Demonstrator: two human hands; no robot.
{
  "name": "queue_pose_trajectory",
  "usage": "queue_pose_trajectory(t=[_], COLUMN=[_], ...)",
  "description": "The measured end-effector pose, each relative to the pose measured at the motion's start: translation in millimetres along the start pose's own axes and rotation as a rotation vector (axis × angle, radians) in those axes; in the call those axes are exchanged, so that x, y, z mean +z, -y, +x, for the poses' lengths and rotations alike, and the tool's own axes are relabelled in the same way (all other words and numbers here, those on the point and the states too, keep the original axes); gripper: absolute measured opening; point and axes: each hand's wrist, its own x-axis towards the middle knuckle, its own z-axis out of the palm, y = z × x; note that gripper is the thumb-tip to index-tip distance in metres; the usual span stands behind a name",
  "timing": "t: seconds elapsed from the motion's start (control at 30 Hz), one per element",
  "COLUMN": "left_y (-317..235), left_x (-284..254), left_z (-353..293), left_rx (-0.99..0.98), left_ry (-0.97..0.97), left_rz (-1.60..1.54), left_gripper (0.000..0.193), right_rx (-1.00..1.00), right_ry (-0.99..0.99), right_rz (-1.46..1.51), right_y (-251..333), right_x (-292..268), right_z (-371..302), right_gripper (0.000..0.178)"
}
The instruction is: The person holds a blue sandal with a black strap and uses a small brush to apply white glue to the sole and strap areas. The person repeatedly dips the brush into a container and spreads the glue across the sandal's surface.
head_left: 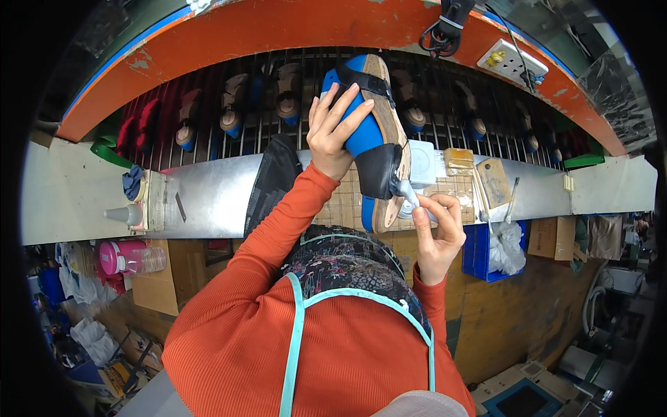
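Note:
My left hand [335,132] grips a blue shoe last [363,137] with a sandal on it, fingers spread across its side. The sandal has a black strap [367,80], a black leather piece [379,172] at the end nearer me, and a tan cork-like sole [391,118]. My right hand [440,235] pinches a small whitish tool [408,192] between thumb and fingers. The tool's tip, partly dark, touches the edge where the black leather meets the sole. What kind of tool it is, I cannot make out.
Beyond the metal worktop [215,201], several sandals on lasts lie on a rack of bars [240,139]. A black cloth item [271,187] is left of the sandal. A yellowish block [458,161] and white container [422,163] sit right. A blue crate [476,251] stands below the edge.

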Motion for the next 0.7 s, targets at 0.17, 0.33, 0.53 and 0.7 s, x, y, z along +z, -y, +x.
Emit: queue_pose_trajectory(t=[0.17,0.33,0.53,0.7], left_y=[-4.2,-4.0,-0.8,0.9], left_x=[-0.5,-2.1,-1.4,-2.7], left_z=[0.1,-2.6,-8.9,-12.5], left_rx=[-0.024,-0.051,-0.134,-0.132], left_ry=[0.055,0.091,0.113,0.134], left_rz=[0.005,0.007,-0.013,0.038], left_gripper=[0.053,0.050,0.068,0.069], right_rx=[0.032,0.144,0.235,0.189], right_ry=[0.036,0.068,0.009,-0.043], right_rz=[-0.002,0.158,0.172,0.083], right_y=[6.3,7.9,6.8,5.9], right_x=[-10.3,-17.1,-9.7,-0.2], right_z=[-8.2,-17.8,-25.1,-17.6], right_gripper=[0.018,0.018,0.018,0.018])
